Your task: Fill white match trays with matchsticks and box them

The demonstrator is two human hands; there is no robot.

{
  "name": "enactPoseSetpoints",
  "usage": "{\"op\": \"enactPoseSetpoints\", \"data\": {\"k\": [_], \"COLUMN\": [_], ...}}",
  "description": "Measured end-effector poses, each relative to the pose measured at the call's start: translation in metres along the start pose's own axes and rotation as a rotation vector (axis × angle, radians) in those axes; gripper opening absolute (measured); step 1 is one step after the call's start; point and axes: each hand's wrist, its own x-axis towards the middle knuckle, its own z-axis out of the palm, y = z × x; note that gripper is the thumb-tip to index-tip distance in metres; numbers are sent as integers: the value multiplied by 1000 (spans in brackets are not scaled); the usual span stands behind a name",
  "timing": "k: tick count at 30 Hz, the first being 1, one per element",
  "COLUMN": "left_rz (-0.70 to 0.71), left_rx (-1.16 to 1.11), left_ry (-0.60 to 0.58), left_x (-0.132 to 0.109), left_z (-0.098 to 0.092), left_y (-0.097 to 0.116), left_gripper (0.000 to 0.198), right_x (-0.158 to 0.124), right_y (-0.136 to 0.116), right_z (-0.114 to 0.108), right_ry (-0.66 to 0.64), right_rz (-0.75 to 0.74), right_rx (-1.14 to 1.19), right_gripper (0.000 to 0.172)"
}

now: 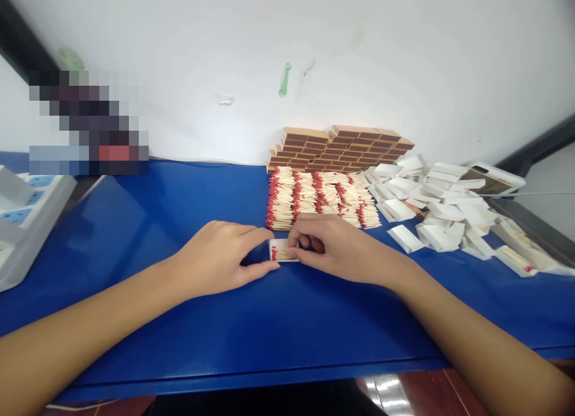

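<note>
A small white matchbox tray lies on the blue table, with several red-tipped matches inside, their heads toward the left. My left hand holds the tray's left end between thumb and forefinger. Over the right end, the fingers of my right hand are pinched together on the matches; the ends they touch are hidden. Just behind the tray, loose matches lie in rows with red heads mostly to the left. My right hand partly covers the front of these rows.
Brown matchboxes are stacked against the wall behind the matches. A heap of white trays lies to the right, near a tray holding matches and a phone-like object. A white plastic container stands at far left.
</note>
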Motion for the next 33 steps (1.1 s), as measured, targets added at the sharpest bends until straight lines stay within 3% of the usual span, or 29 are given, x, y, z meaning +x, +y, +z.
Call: {"op": "enactPoseSetpoints", "data": {"k": [4, 8, 15, 27, 33], "left_rz": [5, 16, 29, 20, 9], "left_rx": [8, 19, 19, 5, 13], "left_ry": [8, 18, 22, -1, -7], "left_x": [0, 0, -1, 0, -1], "left_z": [0, -1, 0, -2, -2], "left_y": [0, 1, 0, 0, 0], "left_gripper": [33, 32, 33, 31, 32], "right_x": [-1, -3, -2, -4, -3], "right_y": [1, 10, 25, 13, 22], "right_z": [-9, -23, -27, -24, -21], "right_ry": [57, 157, -50, -53, -20], "right_rz": [-12, 66, 202, 144, 188], "right_rx": [-29, -129, -151, -28, -184], "right_gripper": [11, 11, 13, 26, 17]}}
